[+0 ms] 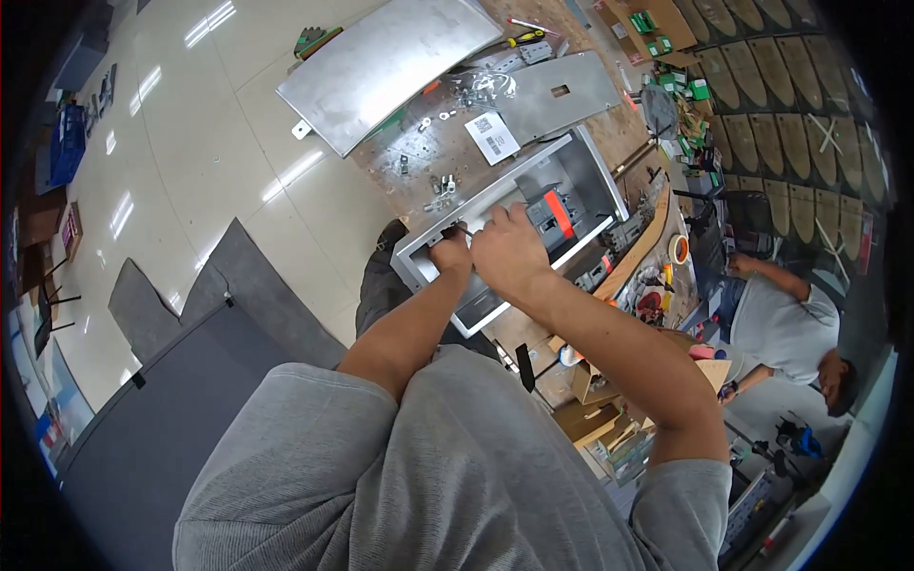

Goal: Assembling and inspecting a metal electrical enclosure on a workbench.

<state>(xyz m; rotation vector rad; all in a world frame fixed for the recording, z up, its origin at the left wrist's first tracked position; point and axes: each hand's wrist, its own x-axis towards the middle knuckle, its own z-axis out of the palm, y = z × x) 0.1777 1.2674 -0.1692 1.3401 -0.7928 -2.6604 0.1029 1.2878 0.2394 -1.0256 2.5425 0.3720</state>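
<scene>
An open grey metal enclosure (590,157) lies on the bench in front of me. A dark grey circuit breaker (543,221) with an orange-red band is mounted inside it. My left hand (451,253) reaches into the left end of the box, its fingers closed at a small black part (451,230) by the wall. Close beside it, my right hand (509,246) is closed, its fingers bent toward the same spot. A thin dark shaft shows between the hands, but the rest of what the right hand grips is hidden.
Beyond the box lie a large metal panel (390,67), a grey plate (562,95), a white label card (492,138), loose metal terminals (443,186) and a yellow-black screwdriver (526,39). At right are a tape roll (678,249) and another person (785,319).
</scene>
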